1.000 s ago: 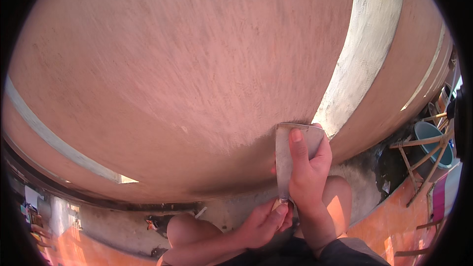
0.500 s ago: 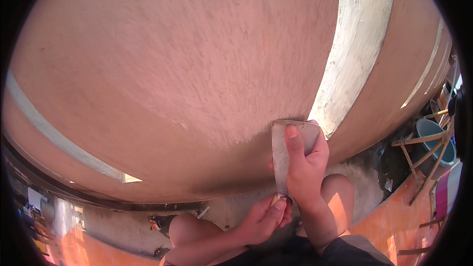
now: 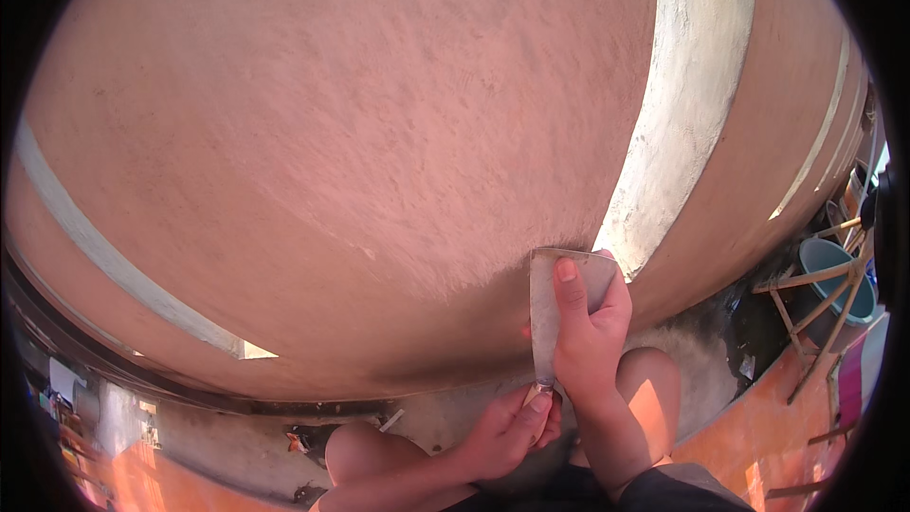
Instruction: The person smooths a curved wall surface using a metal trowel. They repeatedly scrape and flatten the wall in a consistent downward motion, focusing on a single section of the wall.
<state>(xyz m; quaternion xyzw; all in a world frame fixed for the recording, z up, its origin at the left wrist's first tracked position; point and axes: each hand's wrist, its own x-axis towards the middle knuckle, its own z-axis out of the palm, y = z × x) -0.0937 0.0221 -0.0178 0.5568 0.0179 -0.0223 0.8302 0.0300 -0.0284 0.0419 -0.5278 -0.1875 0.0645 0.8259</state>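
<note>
A putty knife [image 3: 544,322] with a wide metal blade and a pale handle stands with its broad edge against the pinkish plastered wall [image 3: 398,133]. My left hand [image 3: 502,434] is closed round its handle, low and near me. Higher up, my right hand [image 3: 590,341] grips the blade, thumb flat on the near face and the other fingers behind it, mostly hidden. The blade's edge meets the wall just left of the lower end of a whitish vertical strip [image 3: 678,114]. Rough, streaky marks cover the wall surface above the blade.
My bent knees [image 3: 649,389] flank my arms. On the right stand a wooden frame [image 3: 806,322] and a blue-green basin [image 3: 825,256]. A second pale strip [image 3: 114,265] crosses the wall at left. Small scraps of litter [image 3: 301,440] lie on the floor by the wall's base.
The putty knife and both hands have shifted slightly lower in the picture, the blade staying against the wall. The view has moved a little too. Both grips are the same.
</note>
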